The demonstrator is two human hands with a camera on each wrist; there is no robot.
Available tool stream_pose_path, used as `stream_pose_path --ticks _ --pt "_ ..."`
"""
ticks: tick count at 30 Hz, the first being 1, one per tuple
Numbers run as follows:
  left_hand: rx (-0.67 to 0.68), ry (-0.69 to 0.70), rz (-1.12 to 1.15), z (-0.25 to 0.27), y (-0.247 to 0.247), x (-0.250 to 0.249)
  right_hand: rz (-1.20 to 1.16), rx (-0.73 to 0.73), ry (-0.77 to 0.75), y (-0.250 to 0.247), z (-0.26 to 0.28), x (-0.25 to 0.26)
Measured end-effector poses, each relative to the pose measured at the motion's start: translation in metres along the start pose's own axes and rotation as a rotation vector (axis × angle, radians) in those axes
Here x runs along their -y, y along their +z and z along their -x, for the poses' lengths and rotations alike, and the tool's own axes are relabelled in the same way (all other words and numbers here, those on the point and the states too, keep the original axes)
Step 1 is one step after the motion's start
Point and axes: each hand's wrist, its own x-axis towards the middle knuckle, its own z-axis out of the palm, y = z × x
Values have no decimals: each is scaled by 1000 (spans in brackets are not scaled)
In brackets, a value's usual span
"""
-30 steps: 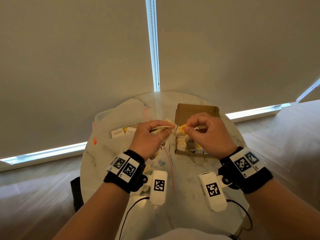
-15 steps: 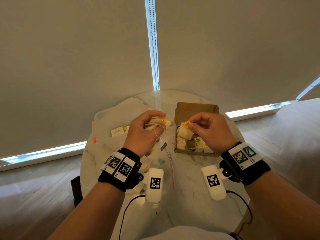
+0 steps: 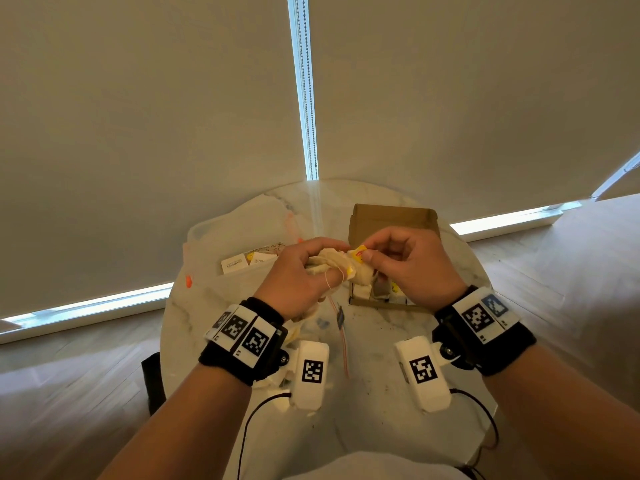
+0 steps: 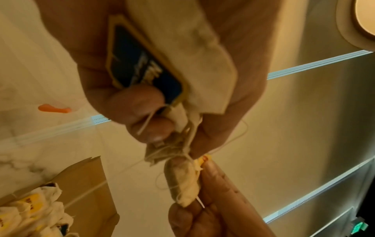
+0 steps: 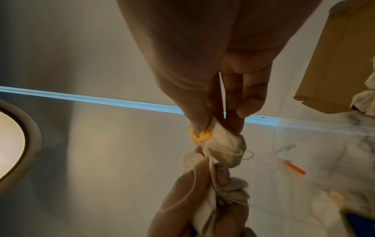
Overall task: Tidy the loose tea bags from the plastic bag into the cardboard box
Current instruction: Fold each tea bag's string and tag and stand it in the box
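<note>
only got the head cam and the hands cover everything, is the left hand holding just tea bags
Observer: No. The left wrist view shows the left hand also gripping a dark blue tag against its bundle of tea bags.
Operator: is the right one's bag free of that bundle
Observer: It doesn't look free. Tangled strings run between the bundle and the tea bag that the right hand pinches.
</note>
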Motion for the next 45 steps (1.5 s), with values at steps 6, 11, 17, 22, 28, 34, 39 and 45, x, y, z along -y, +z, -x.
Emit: stream_pose_path --ticks 6,11,17,22,28,34,39,45 --pt "-34 45 18 -2 2 1 -5 9 -12 6 0 5" --pt "-49 59 -8 -1 -1 4 18 -10 -8 7 -1 9" --pt "-91 61 -17 -2 -2 6 -13 -55 81 2 -2 19" --pt "-115 84 3 -1 -1 4 -48 36 119 -2 3 26" --pt "-118 89 28 1 0 3 -140 37 209 1 8 26" --pt "-118 129 -31 1 -1 5 -275 -24 248 5 8 30" --pt "-105 179 -104 2 -1 6 -408 -84 307 6 6 28" --pt "-136 236 -180 4 -2 6 -489 -94 353 6 5 29"
